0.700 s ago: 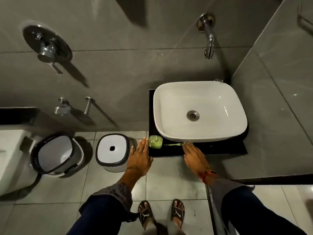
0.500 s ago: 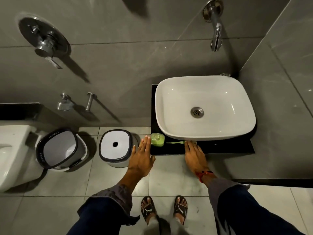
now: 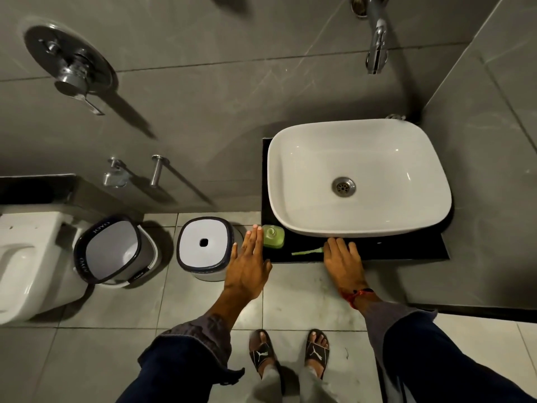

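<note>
head view, looking down at a bathroom counter. left hand [image 3: 248,263]: wide open, fingers straight and close together, palm down, holding nothing; its fingertips lie just beside the green soap bottle [image 3: 273,236], and whether they touch it cannot be told. right hand [image 3: 343,260]: fingers stretched out flat on the black counter [image 3: 406,251], with the fingertips reaching under the front rim of the white basin [image 3: 360,132]; the forefinger side meets the near end of the green toothbrush [image 3: 308,252], but no finger is seen to curl round it. a red thread [image 3: 356,295] circles the right wrist.

position of the items: the soap bottle stands at the front left corner of the counter, just beside the basin's rim. the toothbrush lies flat along the counter's front edge, between the bottle and the right hand.

writing: the dark rim of the tilted-lid bin [image 3: 107,251] on the floor reads "joyo" twice, once at its upper left and once at its left side; a small label at its lower right is too small to read. each black sandal [image 3: 261,353] bears a white leaping-cat logo without legible words. the soap bottle shows no readable label.

also shown: a square white tub [image 3: 205,245] with a hole in its top, between the bin and the left hand; a toilet [image 3: 23,257] at far left; a wall tap [image 3: 377,48] above the basin.
</note>
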The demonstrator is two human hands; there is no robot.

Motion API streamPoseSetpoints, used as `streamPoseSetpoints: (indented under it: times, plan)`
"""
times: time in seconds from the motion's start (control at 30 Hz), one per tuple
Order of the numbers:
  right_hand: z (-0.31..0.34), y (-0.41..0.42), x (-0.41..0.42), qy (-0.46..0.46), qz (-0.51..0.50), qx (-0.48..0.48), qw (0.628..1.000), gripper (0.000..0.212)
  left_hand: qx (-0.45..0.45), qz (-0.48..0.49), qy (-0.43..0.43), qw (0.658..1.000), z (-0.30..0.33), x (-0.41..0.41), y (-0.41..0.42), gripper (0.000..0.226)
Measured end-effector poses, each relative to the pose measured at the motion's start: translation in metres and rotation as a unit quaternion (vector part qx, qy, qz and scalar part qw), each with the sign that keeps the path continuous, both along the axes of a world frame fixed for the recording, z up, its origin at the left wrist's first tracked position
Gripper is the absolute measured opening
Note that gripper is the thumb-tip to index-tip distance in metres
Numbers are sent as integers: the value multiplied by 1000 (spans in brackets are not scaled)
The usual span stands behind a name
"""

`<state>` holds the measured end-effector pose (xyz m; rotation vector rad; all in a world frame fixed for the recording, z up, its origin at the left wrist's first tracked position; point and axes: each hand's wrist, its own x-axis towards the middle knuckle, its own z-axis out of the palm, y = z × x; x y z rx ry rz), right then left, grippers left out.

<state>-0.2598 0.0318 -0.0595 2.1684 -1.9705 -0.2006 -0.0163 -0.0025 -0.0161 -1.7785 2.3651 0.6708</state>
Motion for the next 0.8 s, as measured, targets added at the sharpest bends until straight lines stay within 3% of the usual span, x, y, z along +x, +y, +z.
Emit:
streamPoseSetpoints:
  times: [0.1, 0.2, 0.3, 0.47, 0.57, 0.8]
  plan:
    - [-1, 2, -4, -18, 0, -7, 1000, 16, -4, 0, 8, 1000, -3, -3, 0, 79]
    - [2, 5, -10, -59, -5, 22, 998, 35, -3, 4, 17, 1000, -5, -3, 2, 79]
    - [18, 11, -8, -141, 14, 9, 990, 27, -7, 5, 25, 1000, -6, 2, 2, 79]
    - [56, 20, -7, -401, 9, -85, 912, 22, -16, -11, 28, 999, -7, 4, 0, 79]
    - [89, 6, 3, -487, 22, -92, 868, 24, -19, -6, 39, 999, -4, 2, -1, 79]
    - [125, -22, 45, -470, 69, -30, 880, 29, -13, 6, 52, 999, -4, 5, -3, 79]
